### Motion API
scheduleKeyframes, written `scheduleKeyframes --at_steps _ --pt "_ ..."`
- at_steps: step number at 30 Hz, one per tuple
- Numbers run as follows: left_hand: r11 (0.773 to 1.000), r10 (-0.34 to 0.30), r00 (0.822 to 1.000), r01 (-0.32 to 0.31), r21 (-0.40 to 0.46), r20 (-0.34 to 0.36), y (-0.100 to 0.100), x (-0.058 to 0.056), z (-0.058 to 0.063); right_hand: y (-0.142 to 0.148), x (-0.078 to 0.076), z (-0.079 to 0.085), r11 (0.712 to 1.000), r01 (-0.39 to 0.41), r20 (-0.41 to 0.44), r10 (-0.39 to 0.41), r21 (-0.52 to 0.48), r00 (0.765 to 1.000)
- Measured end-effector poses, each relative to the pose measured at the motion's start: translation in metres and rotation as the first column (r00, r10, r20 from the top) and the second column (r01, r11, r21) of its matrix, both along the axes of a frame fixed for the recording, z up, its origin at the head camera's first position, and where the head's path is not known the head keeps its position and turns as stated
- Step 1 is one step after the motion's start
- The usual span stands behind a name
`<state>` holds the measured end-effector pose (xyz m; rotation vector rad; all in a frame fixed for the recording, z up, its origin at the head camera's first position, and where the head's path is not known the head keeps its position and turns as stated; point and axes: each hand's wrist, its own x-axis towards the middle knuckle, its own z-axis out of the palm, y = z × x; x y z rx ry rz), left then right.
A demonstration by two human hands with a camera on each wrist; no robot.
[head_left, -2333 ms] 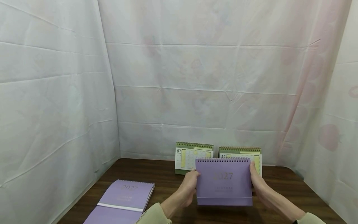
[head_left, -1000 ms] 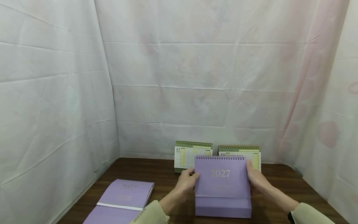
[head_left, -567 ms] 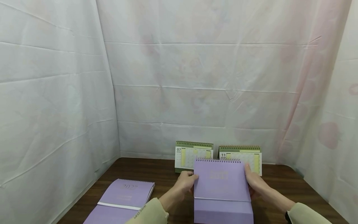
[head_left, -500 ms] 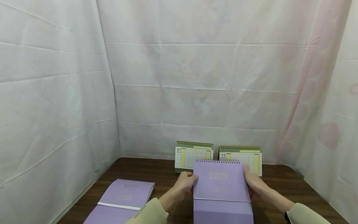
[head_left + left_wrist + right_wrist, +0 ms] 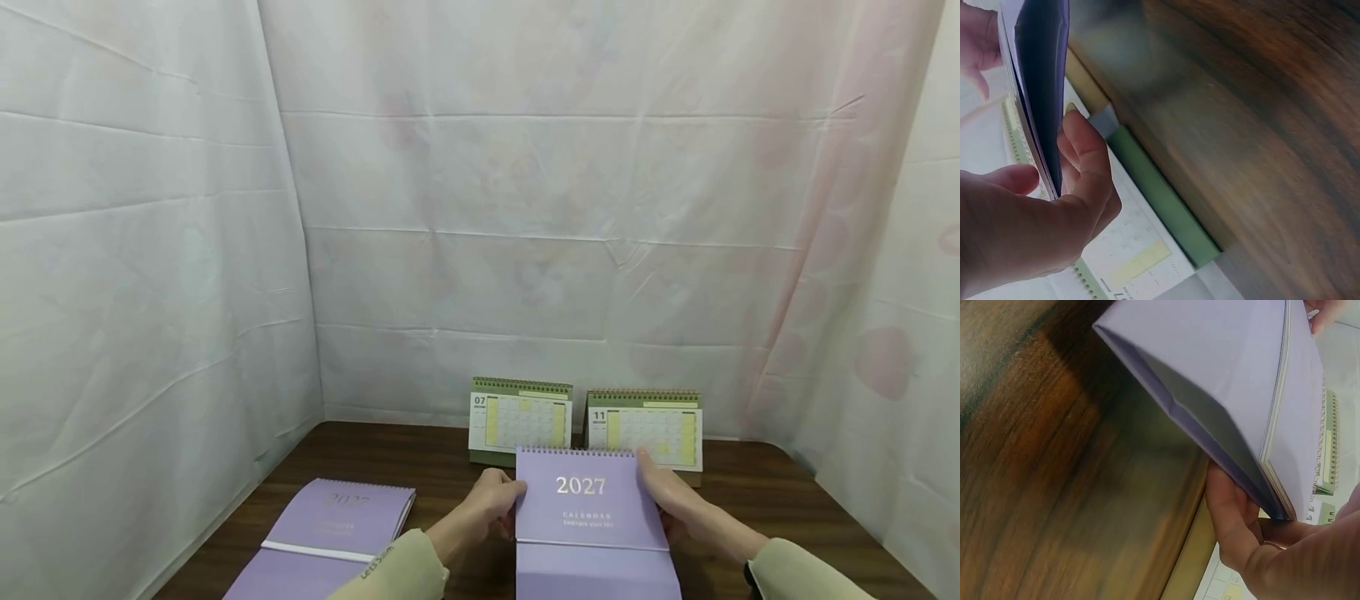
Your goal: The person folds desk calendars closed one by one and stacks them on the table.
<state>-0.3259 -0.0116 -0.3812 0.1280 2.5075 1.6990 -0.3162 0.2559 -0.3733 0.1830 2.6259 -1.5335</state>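
Note:
Between both hands is a purple desk calendar point(image 5: 581, 500) with gold "2027" lettering and a coil along its top, tilted back with its lower stand towards me. My left hand point(image 5: 489, 504) grips its left edge, thumb on the cover side and fingers curled behind in the left wrist view. My right hand point(image 5: 678, 500) grips the right edge near the coil. In the right wrist view, the fingers point(image 5: 1229, 512) curl behind the calendar's stand point(image 5: 1210, 369), which is clear of the wooden surface there.
A second purple calendar point(image 5: 333, 525) lies on the dark wooden table point(image 5: 442, 454) at left. Two green desk calendars stand at the back, one showing 07 point(image 5: 521, 419) and one showing 11 point(image 5: 652, 429). Pale curtains point(image 5: 465, 208) surround the table.
The held purple calendar has tipped back and come lower and nearer, showing more of its stand. Both hands moved down with it, the right one also leftwards. The other calendars stayed put.

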Motion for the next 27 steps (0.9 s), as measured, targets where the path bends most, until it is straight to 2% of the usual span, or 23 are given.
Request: scheduleKeyframes --at_steps 5,15,27 --pt "0.999 -0.002 1.0 0.002 -0.037 0.005 -0.004 -0.001 -0.006 -0.003 -0.002 -0.006 0.998 -0.024 0.0 0.024 0.062 1.0" --pt "0.982 -0.025 1.0 0.023 -0.189 -0.007 -0.006 -0.007 -0.015 -0.006 -0.006 -0.017 0.993 -0.04 0.028 0.037 0.115 0.999" --pt "0.978 -0.008 1.0 0.008 -0.208 0.003 -0.006 -0.011 -0.026 -0.007 -0.009 -0.024 0.987 -0.031 0.058 0.022 0.157 0.998"
